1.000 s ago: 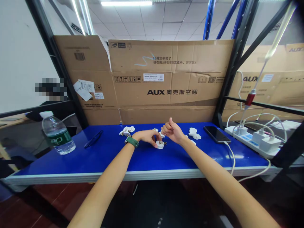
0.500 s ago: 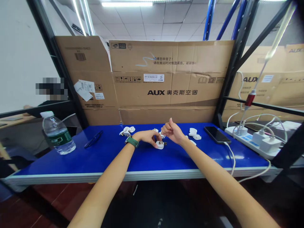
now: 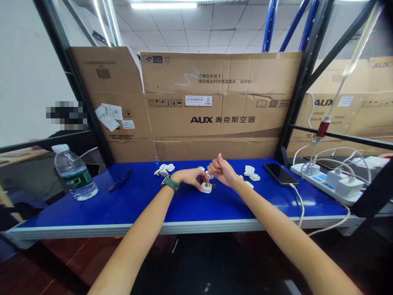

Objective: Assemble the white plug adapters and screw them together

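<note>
View: head camera, looking forward and down at a blue surface (image 3: 138,203).
Left hand (image 3: 190,177): laid on the surface, fingers curled down and pinched on a white plug (image 3: 206,187); a green watch (image 3: 170,183) is worn on the wrist.
White plug: set on the surface mid-table, under the left fingertips, metal pins seen on top; just below and left of the right hand.
Right hand (image 3: 221,171): closed in a fist, thumb raised, held just above the plug and close beside the left hand; whether anything is gripped inside cannot be told.
Loose plug parts, left (image 3: 164,168): white pieces lying behind the left wrist, apart from it.
Loose plug parts, right (image 3: 252,172): white pieces lying just beyond the right wrist.
Phone (image 3: 280,174): dark, flat on the surface, right of those pieces.
Power strip (image 3: 322,180): at the right edge, chargers and white cables plugged in.
Water bottle (image 3: 74,172): upright at the far left, well apart from the hands.
Dark pen (image 3: 120,180): lying between bottle and left parts.
Cardboard (image 3: 215,104): flattened boxes stood along the back.
</note>
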`<state>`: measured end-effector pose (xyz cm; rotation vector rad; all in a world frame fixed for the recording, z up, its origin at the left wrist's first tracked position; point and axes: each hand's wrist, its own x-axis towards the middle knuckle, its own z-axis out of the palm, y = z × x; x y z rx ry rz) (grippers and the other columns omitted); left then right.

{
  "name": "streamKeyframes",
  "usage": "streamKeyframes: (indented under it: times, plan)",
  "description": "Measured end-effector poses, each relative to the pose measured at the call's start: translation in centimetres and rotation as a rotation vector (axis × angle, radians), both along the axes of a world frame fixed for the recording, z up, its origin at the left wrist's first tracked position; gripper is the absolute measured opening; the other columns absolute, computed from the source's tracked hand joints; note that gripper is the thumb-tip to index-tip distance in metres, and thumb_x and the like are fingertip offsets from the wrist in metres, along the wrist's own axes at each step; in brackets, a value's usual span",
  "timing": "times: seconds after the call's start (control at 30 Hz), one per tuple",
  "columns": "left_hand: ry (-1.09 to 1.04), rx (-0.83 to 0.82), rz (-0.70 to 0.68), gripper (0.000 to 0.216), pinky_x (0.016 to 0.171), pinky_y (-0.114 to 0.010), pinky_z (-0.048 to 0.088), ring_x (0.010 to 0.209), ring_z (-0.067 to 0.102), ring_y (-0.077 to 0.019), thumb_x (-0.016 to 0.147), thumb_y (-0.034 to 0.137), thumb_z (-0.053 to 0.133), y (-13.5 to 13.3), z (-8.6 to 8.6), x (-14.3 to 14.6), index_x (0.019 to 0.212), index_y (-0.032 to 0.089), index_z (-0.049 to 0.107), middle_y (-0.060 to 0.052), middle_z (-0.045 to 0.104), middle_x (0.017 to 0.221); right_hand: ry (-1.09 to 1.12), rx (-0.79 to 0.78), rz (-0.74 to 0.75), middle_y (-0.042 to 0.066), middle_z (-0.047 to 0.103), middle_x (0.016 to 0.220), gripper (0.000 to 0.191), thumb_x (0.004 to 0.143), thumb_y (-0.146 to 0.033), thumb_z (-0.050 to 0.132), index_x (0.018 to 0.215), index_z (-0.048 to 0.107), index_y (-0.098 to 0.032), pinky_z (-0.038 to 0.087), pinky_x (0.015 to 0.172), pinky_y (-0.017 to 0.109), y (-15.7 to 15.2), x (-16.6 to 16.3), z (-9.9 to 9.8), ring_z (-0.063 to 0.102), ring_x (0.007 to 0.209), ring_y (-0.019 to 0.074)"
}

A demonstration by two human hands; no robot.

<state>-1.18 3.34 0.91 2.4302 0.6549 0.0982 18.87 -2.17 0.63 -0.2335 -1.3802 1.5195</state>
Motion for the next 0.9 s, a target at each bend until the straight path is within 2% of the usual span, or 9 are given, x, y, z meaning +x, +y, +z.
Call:
streamKeyframes:
  times: [0.23, 0.33, 0.47, 0.6, 0.9]
  plan:
    - [-0.003, -0.006, -0.006, 0.048, 0.079, -0.027, 0.045, 0.083, 0.063, -0.0163, 0.066, 0.038, 0.088, 0.33, -0.17, -0.07, 0.107, 0.019, 0.070, -0.003, 0.070, 0.101, -0.015, -0.045, 0.001, -0.004, 0.022, 0.056, 0.062, 0.092, -0.069, 0.047, 0.055, 0.030, -0.022, 0.034, 0.057, 0.030, 0.01, 0.03, 0.18, 0.027, 0.055, 0.0153]
    - [-0.005, -0.011, -0.014, 0.046, 0.078, -0.027, 0.045, 0.082, 0.063, -0.0164, 0.066, 0.037, 0.088, 0.35, -0.20, -0.07, 0.105, 0.018, 0.071, -0.003, 0.070, 0.099, 0.015, -0.067, 0.052, -0.002, 0.027, 0.060, 0.053, 0.095, -0.059, 0.050, 0.060, 0.035, -0.022, 0.038, 0.062, 0.031, 0.01, 0.11, 0.18, 0.033, 0.059, 0.0160]
    - [-0.015, -0.006, -0.003, 0.046, 0.079, -0.028, 0.045, 0.083, 0.064, -0.0171, 0.066, 0.036, 0.088, 0.20, -0.13, -0.03, 0.104, 0.018, 0.071, -0.004, 0.071, 0.100, 0.073, -0.089, 0.089, 0.000, 0.036, 0.068, 0.032, 0.090, -0.042, 0.059, 0.069, 0.045, -0.021, 0.042, 0.066, 0.031, 0.09, 0.10, 0.04, 0.040, 0.065, 0.0166]
    - [-0.039, -0.010, -0.018, 0.048, 0.081, -0.028, 0.046, 0.084, 0.064, -0.0177, 0.065, 0.037, 0.089, 0.14, -0.12, -0.06, 0.105, 0.018, 0.071, -0.004, 0.071, 0.099, 0.074, -0.066, 0.047, 0.001, 0.044, 0.074, 0.025, 0.088, -0.040, 0.064, 0.076, 0.053, -0.020, 0.045, 0.070, 0.031, 0.18, 0.01, -0.03, 0.045, 0.069, 0.0158]
    - [-0.041, -0.006, -0.033, 0.044, 0.079, -0.029, 0.046, 0.084, 0.064, -0.0175, 0.068, 0.036, 0.087, 0.55, -0.43, -0.19, 0.105, 0.018, 0.072, -0.005, 0.070, 0.100, 0.031, 0.023, -0.046, 0.000, 0.054, 0.083, 0.027, 0.084, -0.043, 0.074, 0.083, 0.059, -0.021, 0.050, 0.081, 0.032, 0.15, -0.16, -0.35, 0.052, 0.075, 0.0137]
